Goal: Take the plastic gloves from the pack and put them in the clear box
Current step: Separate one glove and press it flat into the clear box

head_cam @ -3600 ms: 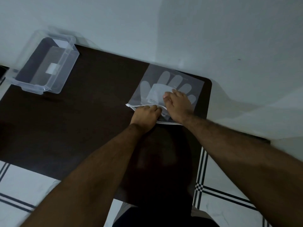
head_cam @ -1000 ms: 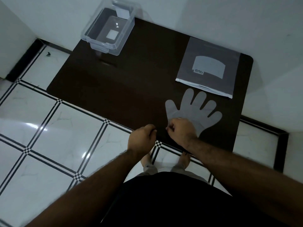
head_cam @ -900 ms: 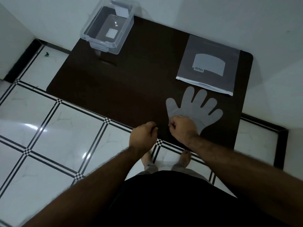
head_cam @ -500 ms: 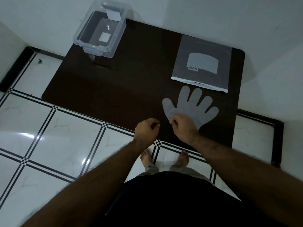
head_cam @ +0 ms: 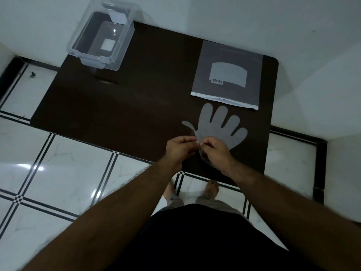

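A translucent plastic glove (head_cam: 218,126) lies with fingers spread on the dark table (head_cam: 136,98), just below the grey zip pack (head_cam: 227,75) at the far right. My left hand (head_cam: 180,148) and my right hand (head_cam: 214,151) meet at the glove's cuff near the table's front edge, both pinching the thin plastic. The cuff is lifted and crumpled between them, and the thumb side is tilted up. The clear box (head_cam: 101,34) stands open at the table's far left corner, with only a white label visible inside.
White walls close in behind and to the right of the table. Tiled floor with black lines lies to the left and in front, where my bare feet (head_cam: 192,189) stand. A dark baseboard (head_cam: 320,165) runs along the right.
The glove was drawn out of the pack onto the table. In the last half second my left hand closed in on the cuff beside the right hand, and the glove's near edge lifted.
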`<action>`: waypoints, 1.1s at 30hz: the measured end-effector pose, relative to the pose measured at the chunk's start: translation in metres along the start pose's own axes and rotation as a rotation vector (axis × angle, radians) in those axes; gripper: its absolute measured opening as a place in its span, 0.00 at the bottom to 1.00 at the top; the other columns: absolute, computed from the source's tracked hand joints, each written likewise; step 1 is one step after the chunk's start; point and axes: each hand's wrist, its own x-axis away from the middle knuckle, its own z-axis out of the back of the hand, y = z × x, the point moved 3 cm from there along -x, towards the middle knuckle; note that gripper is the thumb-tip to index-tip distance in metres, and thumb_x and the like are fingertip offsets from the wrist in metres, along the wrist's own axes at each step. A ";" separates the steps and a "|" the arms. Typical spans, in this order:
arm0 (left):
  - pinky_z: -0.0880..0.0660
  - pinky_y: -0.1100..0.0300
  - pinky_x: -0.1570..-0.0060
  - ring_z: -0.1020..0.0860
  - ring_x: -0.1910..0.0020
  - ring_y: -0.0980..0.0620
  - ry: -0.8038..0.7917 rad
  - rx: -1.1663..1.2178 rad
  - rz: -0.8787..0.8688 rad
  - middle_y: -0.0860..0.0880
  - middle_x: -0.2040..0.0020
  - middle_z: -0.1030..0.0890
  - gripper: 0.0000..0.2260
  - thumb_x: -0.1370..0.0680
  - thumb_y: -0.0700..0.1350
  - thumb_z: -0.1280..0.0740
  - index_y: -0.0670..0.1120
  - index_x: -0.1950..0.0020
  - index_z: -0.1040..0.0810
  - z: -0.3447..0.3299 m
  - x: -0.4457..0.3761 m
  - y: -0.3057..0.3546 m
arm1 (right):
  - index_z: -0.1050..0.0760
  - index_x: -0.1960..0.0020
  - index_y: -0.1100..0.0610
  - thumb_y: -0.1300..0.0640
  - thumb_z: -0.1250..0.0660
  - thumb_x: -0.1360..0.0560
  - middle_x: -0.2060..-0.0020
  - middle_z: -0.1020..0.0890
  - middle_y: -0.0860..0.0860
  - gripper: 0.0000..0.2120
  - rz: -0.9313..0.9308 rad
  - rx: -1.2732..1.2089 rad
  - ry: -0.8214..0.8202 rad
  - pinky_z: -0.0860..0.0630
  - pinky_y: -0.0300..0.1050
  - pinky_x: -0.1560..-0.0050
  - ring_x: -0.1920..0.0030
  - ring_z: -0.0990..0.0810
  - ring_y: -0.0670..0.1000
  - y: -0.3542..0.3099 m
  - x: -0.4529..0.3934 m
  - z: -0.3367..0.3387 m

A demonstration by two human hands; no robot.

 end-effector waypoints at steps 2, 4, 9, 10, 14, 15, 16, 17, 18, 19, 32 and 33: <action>0.15 0.48 0.42 0.12 0.45 0.41 0.020 -0.009 -0.011 0.40 0.47 0.11 0.12 0.24 0.33 0.23 0.38 0.41 0.15 -0.002 -0.001 -0.001 | 0.19 0.49 0.56 0.57 0.34 0.15 0.56 0.16 0.54 0.07 -0.013 0.012 -0.009 0.20 0.41 0.59 0.57 0.17 0.49 -0.001 0.000 0.003; 0.15 0.48 0.42 0.12 0.46 0.42 0.029 -0.007 -0.011 0.39 0.47 0.12 0.11 0.23 0.33 0.24 0.37 0.41 0.15 -0.005 -0.002 -0.001 | 0.19 0.48 0.57 0.56 0.34 0.15 0.54 0.16 0.55 0.07 -0.003 0.030 -0.010 0.21 0.41 0.58 0.56 0.18 0.48 -0.001 -0.001 0.006; 0.14 0.54 0.48 0.12 0.51 0.46 0.011 -0.001 -0.004 0.39 0.48 0.12 0.10 0.22 0.34 0.25 0.38 0.41 0.15 -0.010 0.000 0.000 | 0.19 0.47 0.56 0.54 0.35 0.15 0.54 0.15 0.56 0.08 -0.028 0.019 -0.007 0.19 0.44 0.57 0.57 0.18 0.49 -0.002 -0.002 0.006; 0.15 0.55 0.49 0.12 0.52 0.47 0.007 0.003 0.002 0.40 0.48 0.11 0.10 0.22 0.34 0.25 0.38 0.41 0.15 -0.009 0.000 0.000 | 0.19 0.46 0.56 0.53 0.35 0.15 0.54 0.15 0.56 0.09 -0.045 0.010 -0.008 0.20 0.45 0.58 0.58 0.18 0.50 -0.002 -0.002 0.006; 0.15 0.54 0.48 0.12 0.50 0.46 0.016 -0.001 0.022 0.40 0.47 0.12 0.09 0.21 0.34 0.26 0.39 0.41 0.14 -0.005 -0.001 -0.004 | 0.20 0.45 0.55 0.53 0.36 0.15 0.52 0.17 0.55 0.08 -0.103 -0.043 0.008 0.22 0.45 0.56 0.54 0.19 0.51 -0.002 -0.003 0.007; 0.15 0.54 0.48 0.12 0.50 0.46 0.017 0.004 0.025 0.40 0.47 0.12 0.09 0.21 0.34 0.27 0.38 0.41 0.15 -0.004 -0.001 -0.005 | 0.20 0.45 0.55 0.53 0.36 0.15 0.50 0.17 0.54 0.08 -0.112 -0.041 0.008 0.23 0.44 0.55 0.51 0.19 0.52 -0.002 -0.003 0.008; 0.15 0.55 0.49 0.12 0.51 0.47 0.017 0.009 0.029 0.41 0.47 0.12 0.09 0.21 0.34 0.27 0.38 0.41 0.15 -0.003 0.000 -0.006 | 0.20 0.45 0.54 0.52 0.36 0.15 0.48 0.18 0.54 0.08 -0.120 -0.040 -0.002 0.23 0.45 0.53 0.49 0.19 0.52 -0.002 -0.003 0.008; 0.15 0.55 0.50 0.13 0.51 0.48 0.014 0.010 0.031 0.42 0.48 0.11 0.09 0.20 0.34 0.28 0.39 0.41 0.15 -0.002 0.000 -0.006 | 0.19 0.45 0.54 0.52 0.36 0.15 0.48 0.18 0.54 0.08 -0.125 -0.040 -0.017 0.22 0.45 0.53 0.47 0.19 0.53 -0.003 -0.002 0.008; 0.16 0.56 0.50 0.13 0.52 0.49 0.009 0.008 0.028 0.42 0.48 0.11 0.08 0.20 0.34 0.28 0.39 0.41 0.15 -0.002 0.001 -0.005 | 0.19 0.45 0.54 0.52 0.36 0.15 0.48 0.18 0.55 0.08 -0.128 -0.039 -0.030 0.22 0.46 0.52 0.47 0.18 0.53 -0.003 -0.002 0.008; 0.16 0.56 0.50 0.13 0.52 0.49 0.004 0.004 0.023 0.43 0.48 0.12 0.08 0.20 0.34 0.28 0.40 0.41 0.15 -0.002 0.002 -0.004 | 0.19 0.46 0.54 0.53 0.36 0.15 0.48 0.18 0.55 0.08 -0.130 -0.039 -0.037 0.21 0.46 0.51 0.47 0.18 0.54 -0.004 -0.002 0.008; 0.27 0.52 0.34 0.23 0.36 0.47 0.034 -1.464 -0.949 0.46 0.36 0.20 0.10 0.18 0.44 0.32 0.48 0.37 0.19 -0.014 0.016 0.016 | 0.19 0.44 0.53 0.53 0.36 0.14 0.49 0.16 0.55 0.08 -0.138 -0.081 0.002 0.18 0.47 0.52 0.50 0.16 0.52 -0.006 0.002 0.019; 0.29 0.50 0.31 0.23 0.33 0.46 -0.053 -1.550 -0.930 0.47 0.35 0.19 0.11 0.17 0.46 0.33 0.49 0.36 0.19 -0.018 0.014 0.015 | 0.19 0.44 0.53 0.53 0.36 0.14 0.48 0.16 0.54 0.08 -0.138 -0.092 0.007 0.17 0.48 0.49 0.48 0.16 0.52 -0.006 0.002 0.021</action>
